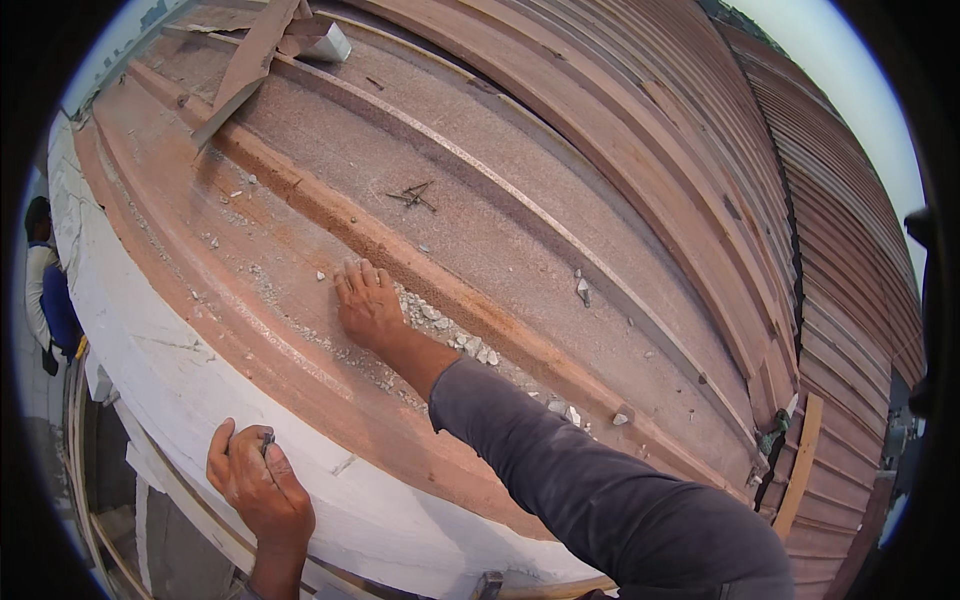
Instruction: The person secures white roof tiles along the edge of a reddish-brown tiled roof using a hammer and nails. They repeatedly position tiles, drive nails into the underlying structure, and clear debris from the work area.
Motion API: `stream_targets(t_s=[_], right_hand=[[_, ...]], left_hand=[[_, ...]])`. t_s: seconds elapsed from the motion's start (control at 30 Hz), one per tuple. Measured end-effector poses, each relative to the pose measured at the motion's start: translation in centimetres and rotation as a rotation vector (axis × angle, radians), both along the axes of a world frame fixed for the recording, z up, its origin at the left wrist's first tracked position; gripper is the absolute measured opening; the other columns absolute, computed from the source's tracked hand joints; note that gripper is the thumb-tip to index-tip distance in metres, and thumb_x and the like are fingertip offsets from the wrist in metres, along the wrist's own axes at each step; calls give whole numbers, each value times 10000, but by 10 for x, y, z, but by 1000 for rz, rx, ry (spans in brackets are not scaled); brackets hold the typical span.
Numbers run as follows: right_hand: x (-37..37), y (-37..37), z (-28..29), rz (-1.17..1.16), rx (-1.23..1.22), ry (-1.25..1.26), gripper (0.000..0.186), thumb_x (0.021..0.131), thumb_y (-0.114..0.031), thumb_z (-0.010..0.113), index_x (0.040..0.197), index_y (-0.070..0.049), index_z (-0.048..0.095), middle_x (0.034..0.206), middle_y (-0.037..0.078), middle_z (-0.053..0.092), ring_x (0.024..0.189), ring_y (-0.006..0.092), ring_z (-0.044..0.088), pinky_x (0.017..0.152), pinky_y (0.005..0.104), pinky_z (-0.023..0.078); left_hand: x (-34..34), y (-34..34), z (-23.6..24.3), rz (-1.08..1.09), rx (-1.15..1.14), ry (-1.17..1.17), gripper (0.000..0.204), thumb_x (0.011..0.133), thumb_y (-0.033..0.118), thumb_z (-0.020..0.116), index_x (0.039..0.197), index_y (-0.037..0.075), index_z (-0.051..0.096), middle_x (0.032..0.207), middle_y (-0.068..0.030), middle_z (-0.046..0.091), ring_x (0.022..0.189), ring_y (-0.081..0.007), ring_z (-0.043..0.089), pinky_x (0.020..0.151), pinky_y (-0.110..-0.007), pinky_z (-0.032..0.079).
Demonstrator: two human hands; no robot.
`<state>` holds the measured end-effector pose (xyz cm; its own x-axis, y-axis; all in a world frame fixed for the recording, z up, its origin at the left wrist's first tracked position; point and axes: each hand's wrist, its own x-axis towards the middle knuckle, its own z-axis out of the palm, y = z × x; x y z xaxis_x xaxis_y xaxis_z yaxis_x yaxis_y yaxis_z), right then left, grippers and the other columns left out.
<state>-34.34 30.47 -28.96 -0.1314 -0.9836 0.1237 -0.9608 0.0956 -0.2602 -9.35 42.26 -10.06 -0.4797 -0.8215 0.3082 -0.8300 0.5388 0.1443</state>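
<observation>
My right hand (365, 305) rests on the rusty pink ribbed roofing sheet (300, 240), fingers slightly bent and apart, beside loose white rubble (455, 335) along a rib (290, 190). At lower left, my left hand (255, 480) pinches a small dark piece (267, 443), too small to name surely, just over the white masonry edge (180, 350). A small pile of thin nails (410, 198) lies on the sheet above my right hand.
A bent sheet offcut (240, 75) lies at upper left. More ribbed roofing (820, 180) spans the right, with a wooden strip (800, 460) at lower right. A person (50, 290) is beyond the left edge, where timber framing (85, 470) drops below.
</observation>
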Motion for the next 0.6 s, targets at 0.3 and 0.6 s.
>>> stream_targets(t_s=[0.3,0.6], right_hand=[[-73,321,-61,-314,497,-18,657,1121,-387,478,1680,-58,374,1773,154,290,1626,381,285,1288,602,234],[4,174,-60,-187,27,-240,625,1117,-380,484,1668,-96,403,1779,158,278,1644,386,241,1337,600,181]], left_hand=[[5,1,-5,27,-13,-33,323,1136,201,461,1174,-59,649,1195,-200,674,1396,-457,496,1137,-569,345],[25,-12,-26,18,-87,-113,379,1165,212,440,1212,-95,658,1214,-217,704,1456,-409,458,1159,-545,355]])
